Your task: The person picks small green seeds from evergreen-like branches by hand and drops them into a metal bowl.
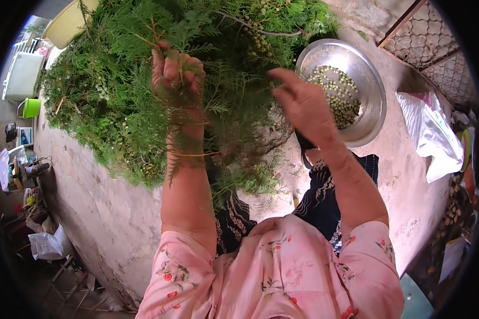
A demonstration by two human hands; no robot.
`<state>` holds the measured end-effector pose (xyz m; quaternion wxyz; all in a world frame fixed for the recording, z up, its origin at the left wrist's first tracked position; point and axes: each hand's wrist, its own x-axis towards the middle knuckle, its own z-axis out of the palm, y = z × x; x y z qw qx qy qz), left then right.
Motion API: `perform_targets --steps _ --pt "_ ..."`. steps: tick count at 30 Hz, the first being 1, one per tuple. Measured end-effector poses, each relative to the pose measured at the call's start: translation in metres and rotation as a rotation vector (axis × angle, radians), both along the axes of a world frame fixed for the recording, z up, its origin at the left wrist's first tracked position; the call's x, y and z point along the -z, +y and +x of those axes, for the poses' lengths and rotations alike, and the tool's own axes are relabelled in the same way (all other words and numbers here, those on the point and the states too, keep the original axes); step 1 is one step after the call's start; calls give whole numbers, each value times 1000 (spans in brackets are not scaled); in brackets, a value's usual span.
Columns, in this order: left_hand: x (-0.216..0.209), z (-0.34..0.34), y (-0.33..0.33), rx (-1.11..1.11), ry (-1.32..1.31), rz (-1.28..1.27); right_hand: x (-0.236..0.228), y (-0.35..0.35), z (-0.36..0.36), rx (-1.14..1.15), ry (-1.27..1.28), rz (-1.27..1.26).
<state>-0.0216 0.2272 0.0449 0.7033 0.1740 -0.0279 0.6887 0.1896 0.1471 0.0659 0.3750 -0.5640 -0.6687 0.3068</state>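
My left hand (178, 74) is closed around the stem of a leafy evergreen branch (218, 101), with feathery green sprays spreading over the wrist and to its right. My right hand (306, 106) hovers just right of those sprays, fingers pointing left and parted, slightly blurred, with nothing visible in them. Beside it, partly behind the wrist, stands a wide metal basin (375, 95) holding many small round green cones (339, 93). More green cones (258, 45) cluster among the foliage beyond the hands.
A large heap of cut evergreen branches (101, 101) covers the concrete floor (106, 223) ahead and left. A white sack (431, 133) lies right of the basin, near a metal mesh gate (426, 37). At far left are a bright green bucket (31, 108) and a white sack (50, 244).
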Motion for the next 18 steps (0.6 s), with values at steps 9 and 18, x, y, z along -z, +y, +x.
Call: perform_targets --steps 9,18 --pt "2 -19 2 6 -23 140 -6 16 71 281 -452 413" --pt "-7 -10 -5 -338 300 -155 -26 -46 -10 -622 -311 57"
